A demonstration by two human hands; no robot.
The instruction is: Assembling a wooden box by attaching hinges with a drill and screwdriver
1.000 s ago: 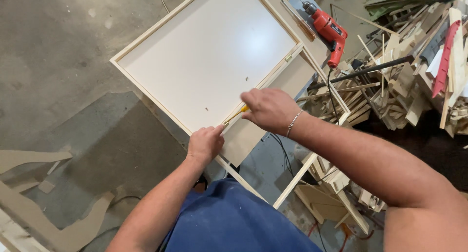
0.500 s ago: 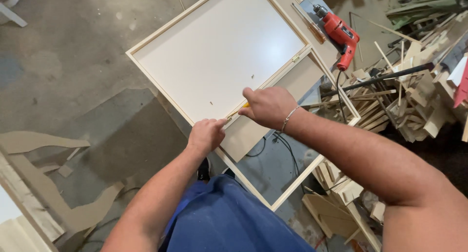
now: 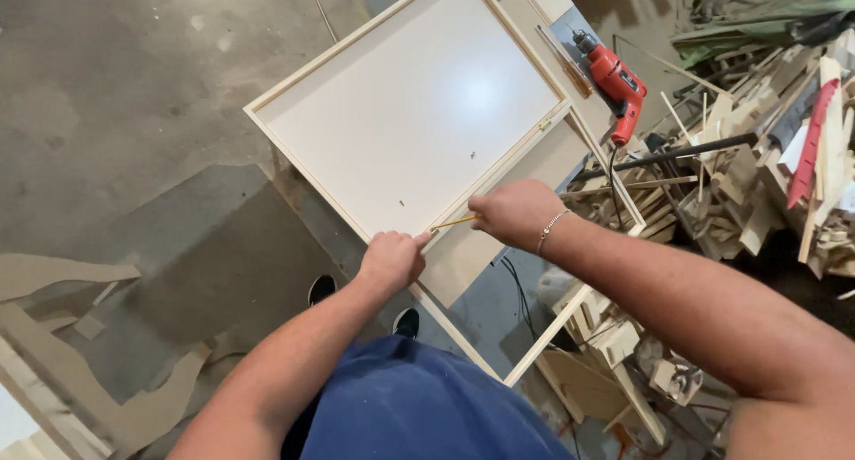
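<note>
A large white panel (image 3: 419, 113) edged with a light wooden frame lies flat in front of me. My right hand (image 3: 515, 212) grips a yellow pencil (image 3: 452, 221) whose tip rests on the frame's near rail. My left hand (image 3: 390, 260) is closed, its fingers pressing against the same rail just left of the pencil tip. A second, smaller pale panel (image 3: 485, 228) lies under my right hand. Two small dark specks sit on the white surface.
A red power drill (image 3: 614, 81) lies on the far right of the workpiece. A heap of wood offcuts (image 3: 757, 175) fills the right side. Cardboard cut-outs (image 3: 62, 282) lie on the concrete floor at left. My dark shoes (image 3: 322, 288) show below the frame.
The view has shifted a little, so the panel sits further right and lower. Both hands stay at the near rail, the pencil still on the wood.
</note>
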